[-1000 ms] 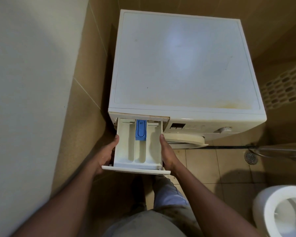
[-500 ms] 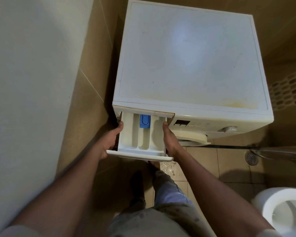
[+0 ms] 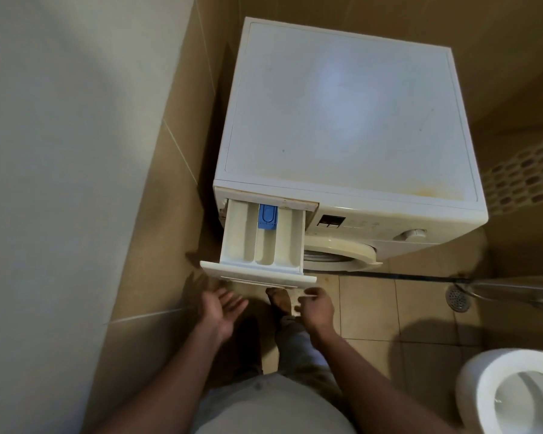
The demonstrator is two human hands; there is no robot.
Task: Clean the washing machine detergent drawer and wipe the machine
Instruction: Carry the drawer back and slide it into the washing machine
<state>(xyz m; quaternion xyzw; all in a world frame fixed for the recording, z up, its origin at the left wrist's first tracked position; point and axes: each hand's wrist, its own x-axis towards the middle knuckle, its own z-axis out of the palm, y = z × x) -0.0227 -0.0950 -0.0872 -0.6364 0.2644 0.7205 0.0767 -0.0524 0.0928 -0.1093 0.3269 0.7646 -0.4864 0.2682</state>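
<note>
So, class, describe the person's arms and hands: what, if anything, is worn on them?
The left hand and right hand wear no gloves, and no watch, bracelet or ring shows. Both arms are bare right down to the frame's edge, with no sleeve in view.

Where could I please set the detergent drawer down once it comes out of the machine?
The washing machine top is bare, bordered by tiled walls behind and left. Floor tiles between the machine door and the toilet are free too. Below the detergent drawer it is crowded: left hand, right hand and legs.
</note>
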